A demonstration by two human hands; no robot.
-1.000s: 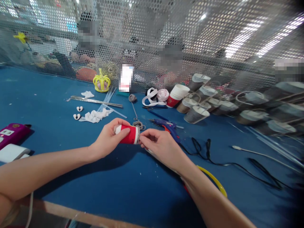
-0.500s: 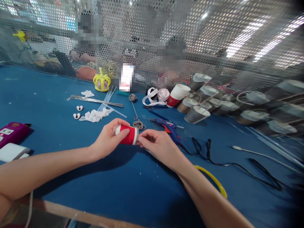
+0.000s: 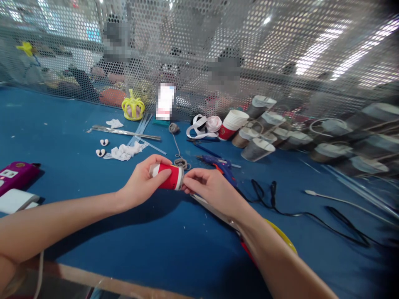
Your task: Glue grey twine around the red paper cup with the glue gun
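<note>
A red and white paper cup [image 3: 175, 178] lies sideways in my left hand [image 3: 145, 180], whose fingers and thumb wrap round it. At the cup's right end, my right hand [image 3: 210, 187] has thumb and fingertips pinched together against the edge; whatever is between them is hidden. A greyish band shows along that end of the cup. Just behind the cup rests a tangle of grey yarn [image 3: 181, 162], with a strand running back to a small yarn ball [image 3: 173, 128]. Scissors with a yellow and red handle [image 3: 282, 234] lie partly hidden under my right forearm.
A blue glue gun [image 3: 226, 169] with a black cord lies behind my right hand. Stacked paper cups [image 3: 233, 124] and several grey-wrapped cups [image 3: 258, 150] stand back right. White lace [image 3: 124, 151], a yellow crown [image 3: 133, 109] and a purple power strip [image 3: 18, 176] are leftward. A perforated screen [image 3: 187, 54] borders the table.
My right hand and forearm have shifted slightly to the right, and more of the scissors' blade shows beneath. The cup stays in my left hand, moved slightly to the right.
</note>
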